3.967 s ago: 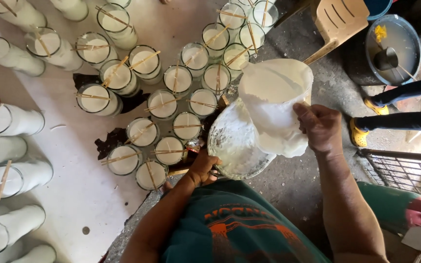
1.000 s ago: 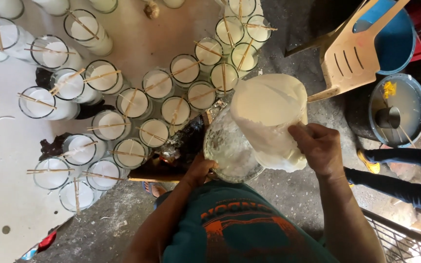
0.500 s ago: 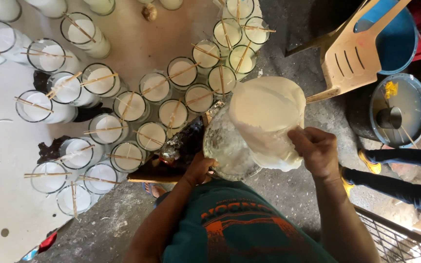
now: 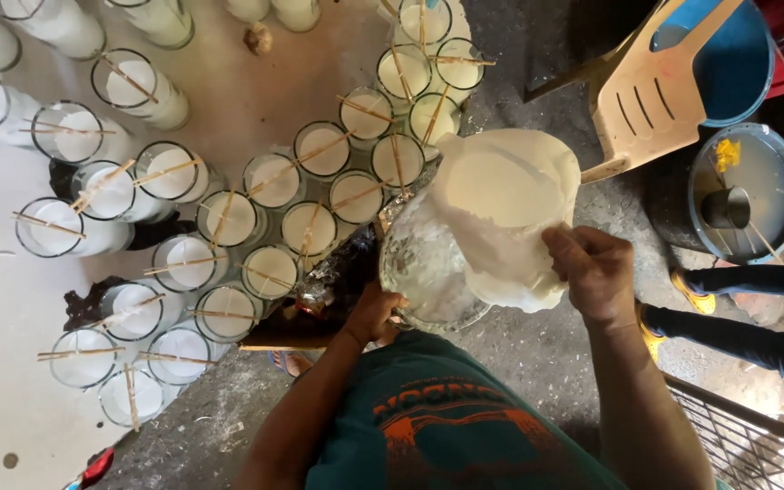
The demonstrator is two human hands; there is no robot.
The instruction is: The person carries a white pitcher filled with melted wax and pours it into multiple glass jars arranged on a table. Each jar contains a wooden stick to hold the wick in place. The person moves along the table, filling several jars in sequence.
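My right hand [image 4: 594, 272] grips the side of a white plastic jug [image 4: 505, 213] filled with pale wax, held tilted over a wax-crusted glass jar [image 4: 424, 268]. My left hand [image 4: 372, 313] holds that jar from below at its left side. Just left of the jar stand several glass candle jars [image 4: 269, 270] filled with white wax, each with thin wooden sticks [image 4: 174, 265] laid across the rim.
More filled jars [image 4: 129, 86] cover the wax-spattered floor at left and top. A tan plastic chair [image 4: 655, 86], a blue tub [image 4: 728, 59] and a grey bucket [image 4: 746, 195] holding a cup stand at upper right. Another person's legs [image 4: 755, 318] are at right, and a wire grate [image 4: 755, 436] sits at the lower right.
Over four seconds the view has shifted, so the jars sit further left and lower. The jug and jar have stayed together in my hands, hardly moving in the last second.
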